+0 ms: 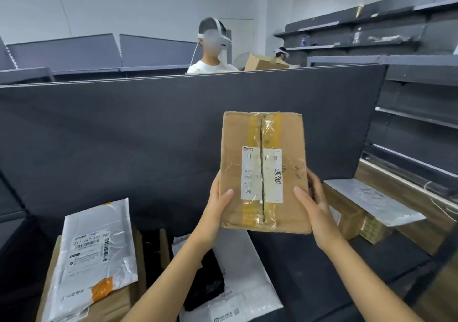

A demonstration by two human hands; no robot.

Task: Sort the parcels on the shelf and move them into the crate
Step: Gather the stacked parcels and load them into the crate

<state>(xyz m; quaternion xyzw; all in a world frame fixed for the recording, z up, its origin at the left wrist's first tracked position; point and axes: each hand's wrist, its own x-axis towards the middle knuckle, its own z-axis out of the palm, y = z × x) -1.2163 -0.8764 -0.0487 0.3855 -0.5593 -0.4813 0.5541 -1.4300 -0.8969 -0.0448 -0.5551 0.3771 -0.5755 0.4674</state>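
Left hand (218,204) and right hand (313,205) are curled round the lower side edges of a cardboard box (264,168), thumbs laid on its front. It is held upright above the shelf (322,259), long axis vertical, equally near both. No crate is seen.

This looks like a parcel stockroom or sorting depot. Rows of dark grey metal shelves (347,28) stand along the white walls, and a tall grey back panel (148,136) divides the aisles. Parcels lie about: a taped cardboard box (292,136) with a barcoded shipping label (250,173), white mailing bags (96,254) with printed labels, and more boxes (344,212) at the right. Behind the panel a person (205,66) in a headset stands near another carton (262,63).
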